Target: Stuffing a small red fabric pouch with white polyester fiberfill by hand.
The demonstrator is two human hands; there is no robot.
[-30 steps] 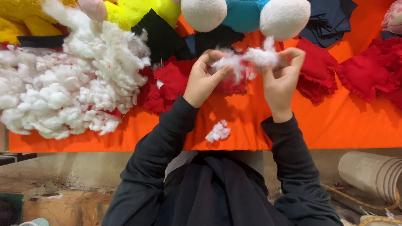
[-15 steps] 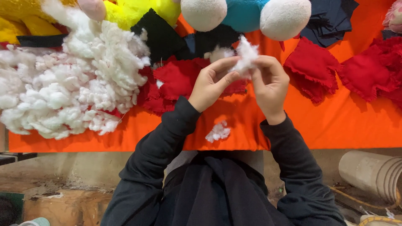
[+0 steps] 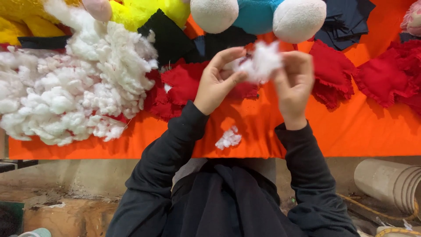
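Left hand and right hand both raised over the orange cloth, pinching one white stuffing tuft between them. Left thumb and fingers close on the tuft's left edge; right fingers curl round its right side, partly blurred. Tuft sits in the air between the two hands, above the cloth, not touching it. Black sleeves run down to the bottom of the view.

Just below the hands, a small white stuffing scrap lies loose on the orange cloth. Red fabric pieces lie under and beside the left hand; more red pieces off to the right. Big pile of white stuffing on the left, well apart from the hands. Black fabric pieces behind the red ones. Along the top edge: yellow plush, a teal plush toy with two white round parts. A ribbed pale tube lies low right, off the cloth.
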